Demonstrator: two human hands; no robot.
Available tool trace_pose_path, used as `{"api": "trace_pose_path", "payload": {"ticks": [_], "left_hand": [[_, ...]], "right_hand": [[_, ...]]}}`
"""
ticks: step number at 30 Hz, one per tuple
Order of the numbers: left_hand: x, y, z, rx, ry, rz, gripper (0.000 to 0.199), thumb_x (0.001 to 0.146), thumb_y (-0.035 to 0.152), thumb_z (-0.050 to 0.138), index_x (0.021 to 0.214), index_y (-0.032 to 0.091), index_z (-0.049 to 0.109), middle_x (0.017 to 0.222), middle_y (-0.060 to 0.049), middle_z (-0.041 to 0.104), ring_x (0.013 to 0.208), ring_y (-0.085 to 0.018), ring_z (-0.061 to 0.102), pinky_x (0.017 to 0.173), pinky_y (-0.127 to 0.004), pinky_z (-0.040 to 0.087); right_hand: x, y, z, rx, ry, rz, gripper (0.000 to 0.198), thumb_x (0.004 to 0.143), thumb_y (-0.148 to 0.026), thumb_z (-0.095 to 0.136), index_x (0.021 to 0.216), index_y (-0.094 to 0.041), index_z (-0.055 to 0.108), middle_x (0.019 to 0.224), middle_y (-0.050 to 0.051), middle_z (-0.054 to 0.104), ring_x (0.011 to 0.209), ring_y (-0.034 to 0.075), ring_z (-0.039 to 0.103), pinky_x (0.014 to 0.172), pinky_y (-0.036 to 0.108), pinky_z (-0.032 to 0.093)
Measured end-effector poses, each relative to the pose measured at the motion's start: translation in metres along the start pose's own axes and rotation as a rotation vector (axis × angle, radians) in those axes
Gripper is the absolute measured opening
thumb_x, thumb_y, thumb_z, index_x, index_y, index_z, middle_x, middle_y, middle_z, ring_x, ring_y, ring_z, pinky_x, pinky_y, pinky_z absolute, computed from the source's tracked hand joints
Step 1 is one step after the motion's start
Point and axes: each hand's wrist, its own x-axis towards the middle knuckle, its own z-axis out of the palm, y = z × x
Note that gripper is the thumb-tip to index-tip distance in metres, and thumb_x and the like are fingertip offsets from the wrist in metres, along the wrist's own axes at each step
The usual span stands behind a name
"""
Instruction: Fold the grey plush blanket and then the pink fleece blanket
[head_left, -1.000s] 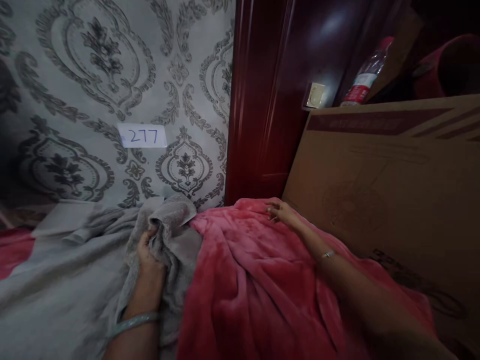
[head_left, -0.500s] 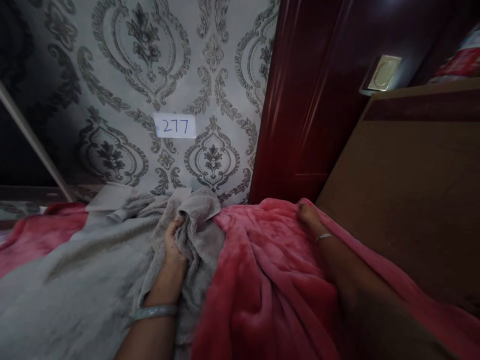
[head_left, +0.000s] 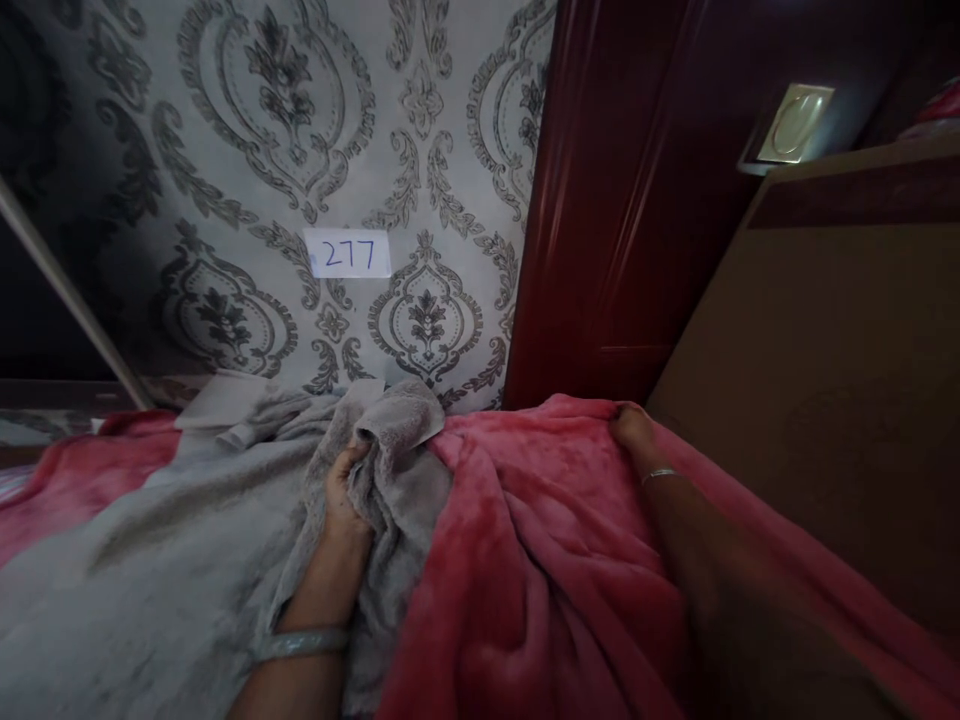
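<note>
Blankets fill the near half of the view: a grey blanket [head_left: 150, 560] spread across the left and a pink blanket [head_left: 540, 570] heaped on the right, the 2 meeting in a ridge down the middle. The left hand [head_left: 341, 495] is clenched on a bunched fold of the grey blanket near its far edge, fingers curled into the cloth, with a pale bangle [head_left: 300, 642] on the wrist. The right hand [head_left: 634, 432] lies at the far right corner of the pink blanket, close against the cardboard box [head_left: 825, 400] that stands along the right side; its fingers are sunk into the pile and appear to pinch the blanket's edge, though how firmly they close cannot be told. A thin bracelet [head_left: 660, 475] circles that wrist.

Judging by how things lie, the spreading is only partly done. The grey blanket lies fairly flat on the left but is still gathered in a lump under the left hand, and the pink blanket is full of deep folds, with a strip of it showing at the far left. Both far edges sit close to the patterned wall [head_left: 300, 150], where a small label [head_left: 346, 253] reads 277. What seems left is to draw both corners out and smooth the creases.

A dark red wooden door [head_left: 622, 200] stands at the far right of the wall.
</note>
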Motion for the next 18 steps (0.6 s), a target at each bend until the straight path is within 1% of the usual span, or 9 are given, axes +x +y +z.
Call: {"api": "trace_pose_path", "payload": {"ticks": [2, 4, 6, 8, 10, 13, 14, 16, 18], "left_hand": [[-0.001, 0.0, 0.002, -0.007, 0.011, -0.011, 0.031, 0.061, 0.017, 0.057, 0.091, 0.024, 0.065, 0.086, -0.004, 0.076, 0.103, -0.028, 0.072, 0.09, -0.039, 0.061], [-0.002, 0.0, 0.003, -0.009, 0.022, -0.026, 0.028, 0.061, 0.017, 0.057, 0.087, 0.024, 0.064, 0.085, -0.005, 0.076, 0.103, -0.028, 0.072, 0.09, -0.039, 0.061], [-0.002, 0.0, 0.003, 0.0, 0.011, -0.033, 0.027, 0.061, 0.017, 0.058, 0.086, 0.025, 0.063, 0.085, -0.004, 0.076, 0.104, -0.029, 0.071, 0.091, -0.04, 0.06], [-0.002, -0.001, 0.003, 0.008, -0.017, -0.031, 0.029, 0.06, 0.017, 0.057, 0.087, 0.025, 0.063, 0.086, -0.005, 0.076, 0.107, -0.03, 0.071, 0.093, -0.042, 0.06], [-0.002, -0.002, 0.003, 0.009, -0.039, -0.024, 0.029, 0.06, 0.017, 0.057, 0.087, 0.025, 0.063, 0.089, -0.005, 0.076, 0.11, -0.03, 0.07, 0.095, -0.043, 0.059], [-0.003, -0.002, 0.006, -0.006, -0.04, -0.019, 0.03, 0.06, 0.015, 0.056, 0.086, 0.026, 0.062, 0.091, -0.005, 0.076, 0.114, -0.029, 0.068, 0.098, -0.042, 0.058], [-0.003, -0.002, 0.006, -0.01, -0.033, -0.019, 0.029, 0.06, 0.015, 0.055, 0.086, 0.026, 0.062, 0.091, -0.005, 0.077, 0.114, -0.029, 0.068, 0.098, -0.042, 0.058], [-0.003, -0.002, 0.006, -0.007, -0.019, -0.021, 0.026, 0.06, 0.016, 0.056, 0.084, 0.027, 0.061, 0.09, -0.005, 0.076, 0.115, -0.029, 0.068, 0.097, -0.041, 0.059], [-0.001, -0.003, 0.004, 0.013, -0.021, -0.02, 0.025, 0.061, 0.016, 0.057, 0.082, 0.027, 0.061, 0.087, -0.005, 0.076, 0.114, -0.029, 0.068, 0.096, -0.041, 0.06]], "right_hand": [[-0.002, 0.002, -0.006, -0.025, 0.013, -0.01, 0.04, 0.088, -0.015, 0.054, 0.125, -0.008, 0.068, 0.115, 0.021, 0.067, 0.108, 0.029, 0.063, 0.089, 0.034, 0.046], [-0.007, 0.005, -0.014, -0.089, 0.063, 0.015, 0.041, 0.091, -0.019, 0.052, 0.128, -0.007, 0.066, 0.128, 0.026, 0.059, 0.121, 0.037, 0.055, 0.096, 0.044, 0.043], [-0.014, 0.007, -0.022, -0.154, 0.088, 0.037, 0.04, 0.092, -0.018, 0.048, 0.125, -0.008, 0.067, 0.13, 0.028, 0.056, 0.125, 0.041, 0.05, 0.096, 0.051, 0.042], [-0.021, 0.007, -0.029, -0.183, 0.076, 0.023, 0.037, 0.093, -0.017, 0.046, 0.118, -0.01, 0.071, 0.122, 0.026, 0.061, 0.118, 0.038, 0.055, 0.092, 0.049, 0.044], [-0.027, 0.002, -0.037, -0.177, 0.083, -0.013, 0.037, 0.094, -0.016, 0.043, 0.118, -0.01, 0.07, 0.117, 0.024, 0.064, 0.115, 0.035, 0.057, 0.091, 0.044, 0.046], [-0.04, -0.014, -0.054, -0.178, 0.165, -0.082, 0.041, 0.097, -0.017, 0.035, 0.125, -0.009, 0.064, 0.126, 0.023, 0.061, 0.119, 0.032, 0.054, 0.092, 0.04, 0.044], [-0.049, -0.02, -0.059, -0.168, 0.173, -0.127, 0.04, 0.096, -0.017, 0.036, 0.124, -0.01, 0.065, 0.125, 0.022, 0.062, 0.115, 0.03, 0.055, 0.091, 0.037, 0.044], [-0.076, -0.033, -0.067, -0.123, 0.086, -0.288, 0.032, 0.093, -0.019, 0.044, 0.112, -0.013, 0.068, 0.114, 0.018, 0.068, 0.099, 0.026, 0.06, 0.082, 0.032, 0.044], [-0.113, -0.041, -0.069, -0.029, -0.171, -0.536, 0.019, 0.086, -0.02, 0.053, 0.093, -0.017, 0.071, 0.093, 0.011, 0.071, 0.079, 0.02, 0.06, 0.071, 0.029, 0.043]]}}
